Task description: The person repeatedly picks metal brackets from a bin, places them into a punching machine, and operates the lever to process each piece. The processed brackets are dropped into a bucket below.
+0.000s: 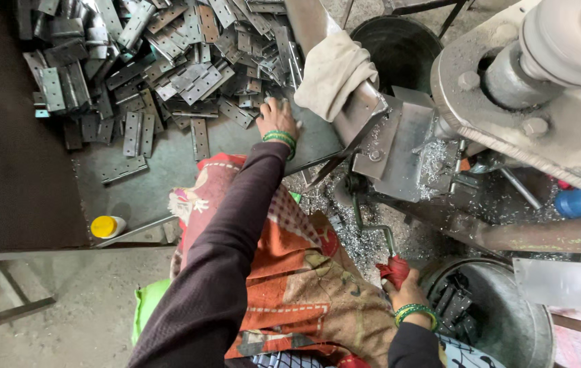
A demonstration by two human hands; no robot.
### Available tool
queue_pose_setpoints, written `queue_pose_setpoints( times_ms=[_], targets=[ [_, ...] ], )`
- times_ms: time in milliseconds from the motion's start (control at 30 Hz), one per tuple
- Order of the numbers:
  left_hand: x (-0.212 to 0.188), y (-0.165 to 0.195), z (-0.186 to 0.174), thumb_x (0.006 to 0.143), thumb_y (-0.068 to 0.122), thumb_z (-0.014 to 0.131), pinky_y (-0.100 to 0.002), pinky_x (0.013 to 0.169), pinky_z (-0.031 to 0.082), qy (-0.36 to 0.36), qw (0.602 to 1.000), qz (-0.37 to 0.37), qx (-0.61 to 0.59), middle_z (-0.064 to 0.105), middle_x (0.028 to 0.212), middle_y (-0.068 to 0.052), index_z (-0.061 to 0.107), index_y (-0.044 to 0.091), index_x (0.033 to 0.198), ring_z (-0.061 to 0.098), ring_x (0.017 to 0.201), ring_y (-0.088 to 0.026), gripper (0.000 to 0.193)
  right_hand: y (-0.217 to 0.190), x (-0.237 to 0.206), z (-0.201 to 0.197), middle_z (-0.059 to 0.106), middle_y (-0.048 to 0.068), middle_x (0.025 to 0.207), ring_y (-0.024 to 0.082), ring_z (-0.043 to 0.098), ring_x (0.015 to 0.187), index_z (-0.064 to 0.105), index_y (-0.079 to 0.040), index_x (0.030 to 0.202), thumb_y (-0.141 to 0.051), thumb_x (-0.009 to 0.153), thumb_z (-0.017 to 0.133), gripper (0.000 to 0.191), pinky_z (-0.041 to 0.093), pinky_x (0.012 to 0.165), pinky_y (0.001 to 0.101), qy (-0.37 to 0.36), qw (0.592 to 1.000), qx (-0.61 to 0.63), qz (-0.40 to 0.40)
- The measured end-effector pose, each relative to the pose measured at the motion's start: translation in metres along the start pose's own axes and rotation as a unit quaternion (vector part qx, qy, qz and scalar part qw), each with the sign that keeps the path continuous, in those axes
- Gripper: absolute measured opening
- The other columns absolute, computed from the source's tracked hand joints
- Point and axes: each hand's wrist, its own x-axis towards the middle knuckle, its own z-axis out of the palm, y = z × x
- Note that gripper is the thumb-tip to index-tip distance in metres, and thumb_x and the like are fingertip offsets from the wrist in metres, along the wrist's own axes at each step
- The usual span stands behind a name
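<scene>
Head view: I look down over my lap at a steel table (168,170) and a drilling machine (543,88)
Left hand: my left hand (275,117) reaches out to the near edge of the heap of hinges (161,61), fingers curled down onto the plates; I cannot tell whether one is already pinched
Right hand: my right hand (405,289) is closed round the red-wrapped crank handle (391,269) low beside the machine
Hinges: flat grey perforated plates, piled across the far half of the table, a few lying loose nearer me
Bucket: a metal bucket (509,320) by my right wrist holds more hinges
Around: metal shavings (345,225) under the jig, a cloth (331,71) draped on the machine arm
Doing it well: I judge it best to lift one plate cleanly off the edge, and hold the crank steady meanwhile
</scene>
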Motion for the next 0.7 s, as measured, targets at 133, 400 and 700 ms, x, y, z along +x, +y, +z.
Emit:
queue_pose_setpoints(
  times_ms=[133, 400, 700],
  targets=[
    [0.003, 0.001, 0.013, 0.090, 0.036, 0.071, -0.045, 0.093, 0.054, 0.007, 0.999, 0.029, -0.011, 0.057, 0.126, -0.014, 0.057, 0.015, 0.128, 0.054, 0.124, -0.033, 0.046, 0.002, 0.004, 0.004, 0.068, 0.029, 0.124, 0.048, 0.067, 0.114, 0.033, -0.013, 0.139, -0.047, 0.086, 0.076, 0.076, 0.051, 0.098, 0.0528, 0.030, 0.999, 0.004, -0.021],
    [-0.020, -0.016, 0.019, 0.093, 0.023, 0.066, -0.047, 0.091, 0.055, -0.103, 0.982, 0.098, -0.123, 0.065, 0.121, -0.016, 0.068, 0.018, 0.111, 0.066, 0.109, -0.036, 0.019, 0.003, 0.004, 0.004, 0.069, 0.030, 0.123, 0.047, 0.068, 0.114, 0.033, -0.012, 0.140, -0.047, 0.086, 0.076, 0.078, 0.051, 0.100, 0.0519, 0.015, 1.000, 0.001, -0.020],
    [-0.044, 0.013, 0.035, 0.084, 0.039, 0.075, -0.049, 0.082, 0.051, 0.014, 0.988, 0.131, -0.084, 0.062, 0.111, -0.015, 0.059, 0.006, 0.120, 0.061, 0.104, -0.032, 0.051, 0.004, -0.002, -0.001, 0.069, 0.030, 0.121, 0.047, 0.068, 0.113, 0.033, -0.011, 0.140, -0.047, 0.086, 0.075, 0.077, 0.051, 0.099, 0.0520, 0.013, 1.000, -0.003, -0.018]
  ],
)
